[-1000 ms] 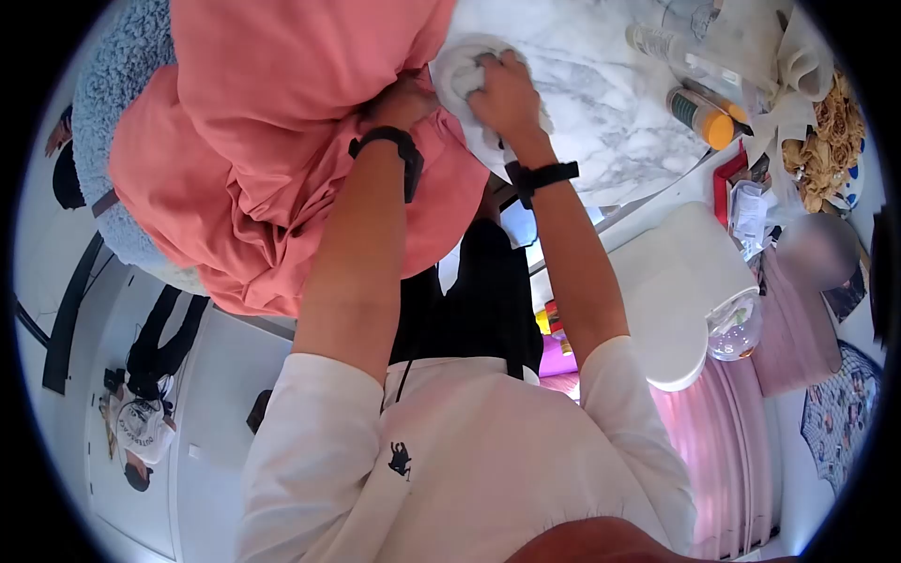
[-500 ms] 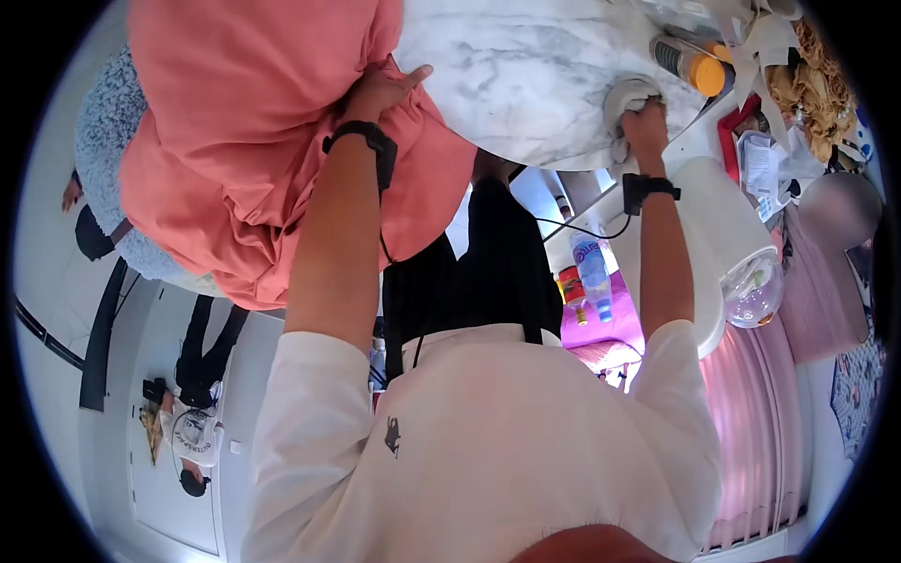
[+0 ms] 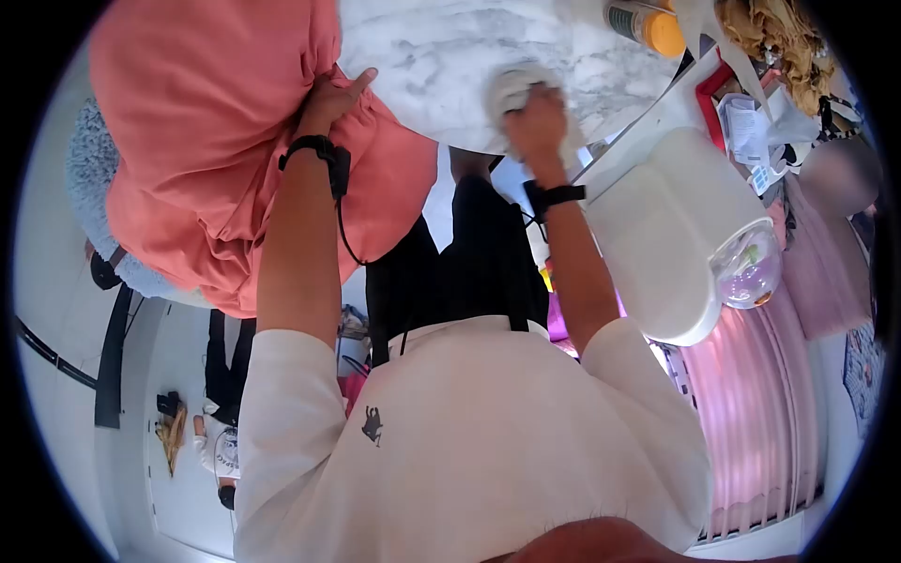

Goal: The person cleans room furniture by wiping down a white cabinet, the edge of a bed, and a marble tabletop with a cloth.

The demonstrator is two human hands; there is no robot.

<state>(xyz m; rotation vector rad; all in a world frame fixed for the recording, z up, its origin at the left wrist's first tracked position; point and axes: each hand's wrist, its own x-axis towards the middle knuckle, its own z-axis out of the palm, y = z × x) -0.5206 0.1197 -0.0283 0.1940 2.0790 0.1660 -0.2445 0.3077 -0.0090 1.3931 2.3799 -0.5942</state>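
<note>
My left hand (image 3: 330, 101) grips the edge of a large coral-coloured fabric (image 3: 206, 113) bunched at the left. Its thumb points out to the right, and its other fingers are partly hidden in the folds. On the white marble-patterned tabletop (image 3: 422, 56), my right hand (image 3: 537, 124) presses down on a crumpled pale cloth (image 3: 514, 86) near the front edge. Motion blurs this cloth and hand. Both wrists wear black bands with cables.
A jar with an orange lid (image 3: 664, 34) lies at the tabletop's far right. Beside the table is a white rounded chair or bin-like form (image 3: 657, 235). A red-edged box (image 3: 710, 98) holds packets. A fluffy blue-grey item (image 3: 89, 178) and another person (image 3: 223, 441) are at left.
My right hand has swept the pale cloth left across the tabletop, away from the orange-lidded jar. My left hand keeps hold of the coral fabric. The whole view has shifted somewhat.
</note>
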